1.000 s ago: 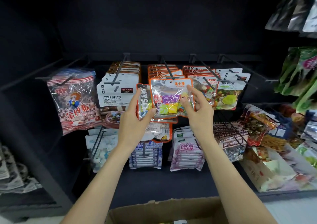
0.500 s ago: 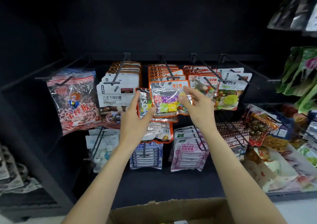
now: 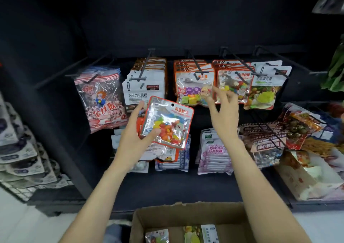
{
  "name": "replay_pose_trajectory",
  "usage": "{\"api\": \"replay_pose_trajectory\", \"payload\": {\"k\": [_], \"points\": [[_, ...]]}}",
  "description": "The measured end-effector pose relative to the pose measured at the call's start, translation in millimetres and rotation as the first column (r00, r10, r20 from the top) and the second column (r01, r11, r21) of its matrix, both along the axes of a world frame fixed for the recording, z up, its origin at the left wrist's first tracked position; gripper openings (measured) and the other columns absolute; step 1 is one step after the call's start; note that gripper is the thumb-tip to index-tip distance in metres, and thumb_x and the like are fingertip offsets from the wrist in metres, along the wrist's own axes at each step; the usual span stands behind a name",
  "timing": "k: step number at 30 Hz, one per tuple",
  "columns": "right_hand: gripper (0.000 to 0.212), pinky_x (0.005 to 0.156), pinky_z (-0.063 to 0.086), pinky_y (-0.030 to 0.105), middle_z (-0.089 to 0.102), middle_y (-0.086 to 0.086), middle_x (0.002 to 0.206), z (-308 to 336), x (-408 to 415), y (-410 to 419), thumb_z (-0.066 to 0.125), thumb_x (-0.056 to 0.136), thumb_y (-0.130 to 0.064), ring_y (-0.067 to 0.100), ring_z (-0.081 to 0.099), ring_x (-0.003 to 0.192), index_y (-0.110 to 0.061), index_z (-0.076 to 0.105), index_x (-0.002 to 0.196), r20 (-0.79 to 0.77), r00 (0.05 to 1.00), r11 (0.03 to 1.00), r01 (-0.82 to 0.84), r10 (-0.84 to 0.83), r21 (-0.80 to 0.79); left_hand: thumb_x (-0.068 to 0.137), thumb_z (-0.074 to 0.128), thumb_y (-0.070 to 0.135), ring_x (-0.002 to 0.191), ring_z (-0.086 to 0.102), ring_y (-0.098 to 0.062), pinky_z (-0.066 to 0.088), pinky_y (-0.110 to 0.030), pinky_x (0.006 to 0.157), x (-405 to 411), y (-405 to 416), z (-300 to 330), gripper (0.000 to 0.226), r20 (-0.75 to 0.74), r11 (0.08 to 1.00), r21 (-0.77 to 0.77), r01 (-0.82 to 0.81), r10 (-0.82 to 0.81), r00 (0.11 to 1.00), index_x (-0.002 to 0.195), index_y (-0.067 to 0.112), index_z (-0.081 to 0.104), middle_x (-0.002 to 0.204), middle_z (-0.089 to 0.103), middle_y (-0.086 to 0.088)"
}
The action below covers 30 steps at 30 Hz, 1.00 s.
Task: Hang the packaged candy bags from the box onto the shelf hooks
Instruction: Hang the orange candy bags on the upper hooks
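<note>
already well stocked: most shelf hooks (image 3: 194, 69) carry rows of candy bags, a front bag (image 3: 193, 88) seated on the centre hook. left hand (image 3: 134, 140) fingers clamped on a small stack, an orange-edged bag (image 3: 167, 123) on top, not yet hung; right hand (image 3: 223, 112) fingers spread, holding nothing, just beside the hung rows. box (image 3: 186, 216) below shows more bags, so work remains

Orange-edged clear candy bag (image 3: 166, 122) tilted, held in front of shelf. Matching bag (image 3: 193, 88) hung frontmost on middle hook (image 3: 193, 65) of top row. Cardboard box (image 3: 188, 222) stood open below shelf's front edge, a few bags (image 3: 193, 234) inside.
</note>
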State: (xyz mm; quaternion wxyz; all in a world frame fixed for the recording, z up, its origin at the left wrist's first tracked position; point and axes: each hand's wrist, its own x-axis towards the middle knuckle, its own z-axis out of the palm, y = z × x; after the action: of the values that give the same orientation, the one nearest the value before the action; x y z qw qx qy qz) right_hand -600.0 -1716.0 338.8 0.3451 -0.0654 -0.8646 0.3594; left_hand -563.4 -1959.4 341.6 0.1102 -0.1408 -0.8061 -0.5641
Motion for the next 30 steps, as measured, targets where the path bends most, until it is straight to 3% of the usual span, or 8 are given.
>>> {"api": "replay_pose_trajectory", "payload": {"k": [4,10,13,16,20,23,27,30], "points": [[0.043,0.061,0.044,0.002,0.061,-0.009,0.106,-0.9,60.7,-20.9,0.050,0.096,-0.038,-0.015,0.060,0.082,-0.032,0.035,0.135,0.058,0.901,0.731,-0.311,0.431,-0.607,0.083,0.070,0.025,0.127,0.045,0.001,0.041,-0.026,0.103,4.3,27.0,-2.5,0.074,-0.040,0.995,0.020,0.098,-0.097,0.995,0.134,0.057,0.028,0.140,0.040,0.027],[0.074,0.091,0.051,0.030,0.064,-0.004,0.119,-23.1,77.9,-9.1,0.066,0.089,-0.027,0.007,0.060,0.110,-0.032,0.021,0.148,0.060,0.956,0.867,-0.232,0.287,-0.441,0.081,0.074,0.015,0.109,0.042,0.027,0.038,-0.001,0.090,7.9,68.6,-13.6,0.072,0.006,0.975,-0.046,0.216,-0.216,0.976,0.140,0.034,0.037,0.117,0.042,0.048],[0.069,0.077,0.047,0.011,0.065,-0.006,0.107,-18.6,74.6,17.5,0.064,0.091,-0.021,-0.007,0.060,0.096,-0.034,0.025,0.146,0.038,0.978,0.904,-0.177,0.207,-0.388,0.077,0.078,0.022,0.113,0.034,0.025,0.029,0.002,0.087,4.5,90.5,-10.3,0.077,0.012,0.970,-0.111,0.218,-0.218,0.976,0.139,0.041,0.036,0.129,0.037,0.035],[0.062,0.074,0.052,0.020,0.066,-0.008,0.105,-8.8,68.7,46.1,0.062,0.092,-0.014,0.000,0.064,0.091,-0.033,0.031,0.142,-0.078,0.987,0.913,-0.162,0.143,-0.375,0.078,0.077,0.030,0.122,0.031,0.009,0.027,-0.014,0.094,-3.5,120.3,-1.5,0.078,0.001,0.959,-0.168,0.228,-0.231,0.973,0.141,0.047,0.033,0.137,0.040,0.023],[0.047,0.087,0.034,-0.002,0.046,-0.020,0.133,5.9,48.3,78.2,0.053,0.097,-0.012,-0.022,0.042,0.111,-0.019,0.039,0.141,-0.151,0.980,0.935,-0.171,0.129,-0.312,0.081,0.074,0.030,0.128,0.026,0.008,0.022,-0.017,0.101,-17.7,161.7,18.1,0.078,-0.110,0.957,-0.200,0.209,-0.234,0.966,0.143,0.044,0.030,0.146,0.037,0.017],[0.048,0.101,0.029,0.003,0.037,-0.019,0.138,8.0,32.3,94.5,0.050,0.098,-0.013,-0.013,0.031,0.125,-0.020,0.037,0.144,-0.123,0.982,0.938,-0.177,0.146,-0.299,0.082,0.072,0.030,0.135,0.030,-0.001,0.024,-0.019,0.104,-28.6,178.8,23.2,0.078,-0.153,0.949,-0.265,0.171,-0.216,0.964,0.145,0.041,0.027,0.148,0.038,0.014],[0.051,0.092,0.023,-0.008,0.038,-0.016,0.139,5.5,25.8,102.1,0.050,0.098,-0.008,-0.018,0.026,0.121,-0.018,0.038,0.146,-0.104,0.981,0.933,-0.191,0.166,-0.304,0.083,0.072,0.029,0.137,0.033,-0.008,0.025,-0.018,0.103,-36.4,184.5,19.7,0.079,-0.148,0.940,-0.293,0.174,-0.224,0.963,0.146,0.039,0.027,0.148,0.038,0.011],[0.051,0.100,0.028,0.000,0.038,-0.017,0.141,10.0,22.9,106.9,0.050,0.098,-0.009,-0.017,0.027,0.122,-0.020,0.037,0.146,-0.108,0.979,0.924,-0.201,0.175,-0.324,0.083,0.072,0.030,0.135,0.035,-0.009,0.023,-0.016,0.100,-41.4,187.1,23.3,0.079,-0.178,0.935,-0.317,0.156,-0.221,0.959,0.147,0.038,0.026,0.148,0.039,0.009]]}}
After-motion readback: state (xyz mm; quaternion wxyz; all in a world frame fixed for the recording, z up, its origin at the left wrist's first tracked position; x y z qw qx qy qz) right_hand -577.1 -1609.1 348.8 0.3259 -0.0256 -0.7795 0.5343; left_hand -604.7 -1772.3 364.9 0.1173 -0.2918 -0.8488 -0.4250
